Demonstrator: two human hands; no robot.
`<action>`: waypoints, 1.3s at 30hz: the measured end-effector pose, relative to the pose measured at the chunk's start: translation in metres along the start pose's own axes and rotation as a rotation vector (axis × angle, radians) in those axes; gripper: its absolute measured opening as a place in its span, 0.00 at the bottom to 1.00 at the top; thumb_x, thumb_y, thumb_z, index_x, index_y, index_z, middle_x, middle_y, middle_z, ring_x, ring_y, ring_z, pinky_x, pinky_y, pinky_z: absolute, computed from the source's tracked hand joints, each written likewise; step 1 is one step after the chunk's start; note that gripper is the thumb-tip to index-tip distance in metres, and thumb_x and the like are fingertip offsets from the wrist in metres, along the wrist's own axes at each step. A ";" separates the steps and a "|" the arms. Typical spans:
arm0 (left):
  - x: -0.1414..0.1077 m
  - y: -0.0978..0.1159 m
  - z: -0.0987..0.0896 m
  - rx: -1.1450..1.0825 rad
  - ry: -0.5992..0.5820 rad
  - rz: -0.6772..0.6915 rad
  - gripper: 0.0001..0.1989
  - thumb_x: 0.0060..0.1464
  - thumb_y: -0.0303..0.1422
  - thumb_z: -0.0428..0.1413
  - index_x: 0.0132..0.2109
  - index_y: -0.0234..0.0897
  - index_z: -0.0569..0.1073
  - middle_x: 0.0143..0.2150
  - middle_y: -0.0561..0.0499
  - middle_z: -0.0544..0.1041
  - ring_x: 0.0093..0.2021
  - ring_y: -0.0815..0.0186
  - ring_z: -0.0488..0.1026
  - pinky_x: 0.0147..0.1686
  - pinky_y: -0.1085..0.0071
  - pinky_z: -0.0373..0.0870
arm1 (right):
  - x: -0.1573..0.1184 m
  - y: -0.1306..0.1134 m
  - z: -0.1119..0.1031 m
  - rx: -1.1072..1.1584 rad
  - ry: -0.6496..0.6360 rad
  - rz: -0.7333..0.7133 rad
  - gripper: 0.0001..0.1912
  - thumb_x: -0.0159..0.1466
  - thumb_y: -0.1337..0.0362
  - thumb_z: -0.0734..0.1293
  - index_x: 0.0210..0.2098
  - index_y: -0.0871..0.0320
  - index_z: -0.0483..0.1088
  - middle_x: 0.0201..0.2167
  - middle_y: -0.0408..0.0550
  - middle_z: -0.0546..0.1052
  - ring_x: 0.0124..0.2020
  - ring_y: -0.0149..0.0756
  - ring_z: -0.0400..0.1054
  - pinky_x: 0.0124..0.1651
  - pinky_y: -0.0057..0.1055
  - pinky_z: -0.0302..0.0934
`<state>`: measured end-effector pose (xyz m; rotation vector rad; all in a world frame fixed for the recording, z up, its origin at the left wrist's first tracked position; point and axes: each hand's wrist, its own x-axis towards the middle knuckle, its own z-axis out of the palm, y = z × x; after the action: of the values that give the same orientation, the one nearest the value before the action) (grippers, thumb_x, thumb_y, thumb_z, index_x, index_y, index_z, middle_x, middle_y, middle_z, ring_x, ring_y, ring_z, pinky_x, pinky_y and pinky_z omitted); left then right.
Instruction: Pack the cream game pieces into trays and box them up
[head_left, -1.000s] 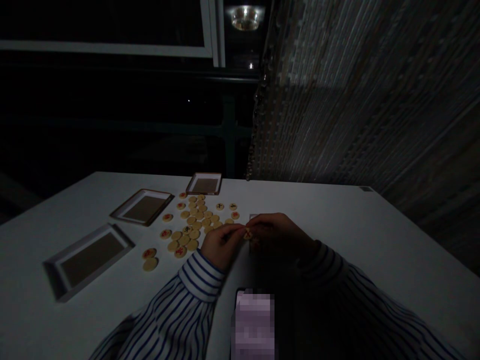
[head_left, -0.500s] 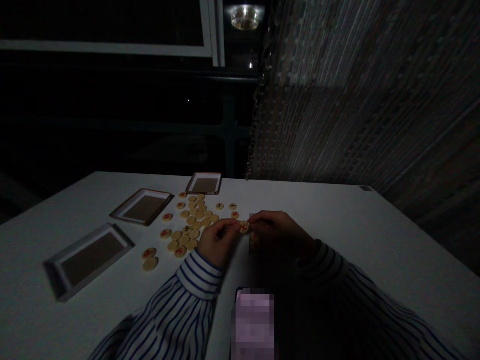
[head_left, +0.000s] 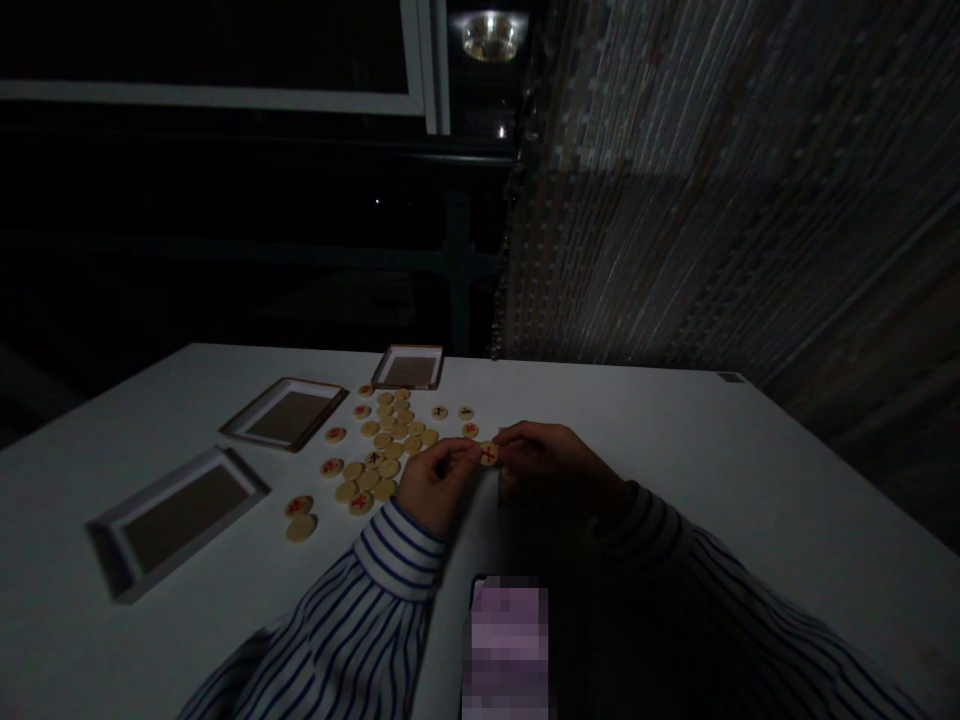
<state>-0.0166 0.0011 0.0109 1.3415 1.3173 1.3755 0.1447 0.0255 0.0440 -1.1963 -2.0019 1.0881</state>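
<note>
A round xiangqi piece (head_left: 489,454) with a red character faces up between my two hands. The fingertips of my left hand (head_left: 435,488) pinch its left edge. On the other side, my right hand (head_left: 562,468) has its thumb and fingers closed at the right edge. Beneath the right hand lies a small flat item (head_left: 505,488), mostly hidden in shadow. Left of my hands, a loose cluster of xiangqi pieces (head_left: 393,451) is spread out, many blank side up. A red-marked piece (head_left: 470,430) and a black-marked piece (head_left: 466,412) lie just beyond my fingers.
On the white table (head_left: 675,450) stand a grey-white open tray (head_left: 244,478) at left, a brown-rimmed tray (head_left: 341,395) behind it and a smaller tray (head_left: 409,385) at the back. A phone (head_left: 510,640) lies near me. A bead curtain (head_left: 637,250) hangs beyond the right side.
</note>
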 end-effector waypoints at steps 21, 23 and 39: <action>-0.002 0.004 0.001 -0.024 -0.058 -0.067 0.13 0.41 0.38 0.56 0.31 0.31 0.73 0.27 0.49 0.76 0.27 0.68 0.72 0.28 0.75 0.67 | -0.001 -0.003 -0.002 -0.080 -0.002 -0.009 0.11 0.54 0.60 0.62 0.35 0.59 0.70 0.28 0.46 0.75 0.29 0.32 0.68 0.32 0.28 0.61; -0.003 0.005 0.000 -0.009 -0.060 -0.061 0.13 0.41 0.38 0.55 0.32 0.31 0.73 0.27 0.49 0.76 0.28 0.68 0.72 0.29 0.74 0.67 | -0.001 -0.003 -0.002 -0.095 -0.004 -0.014 0.11 0.54 0.60 0.63 0.34 0.58 0.70 0.28 0.45 0.75 0.29 0.31 0.68 0.31 0.27 0.60; -0.002 0.005 0.000 0.050 -0.079 -0.042 0.11 0.41 0.36 0.55 0.30 0.33 0.76 0.26 0.49 0.77 0.28 0.66 0.72 0.30 0.72 0.68 | -0.002 0.003 -0.001 -0.079 -0.021 -0.034 0.12 0.55 0.59 0.62 0.35 0.57 0.71 0.27 0.43 0.74 0.27 0.30 0.67 0.29 0.26 0.60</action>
<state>-0.0161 -0.0016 0.0153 1.3796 1.3276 1.2561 0.1474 0.0252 0.0424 -1.1911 -2.0904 1.0178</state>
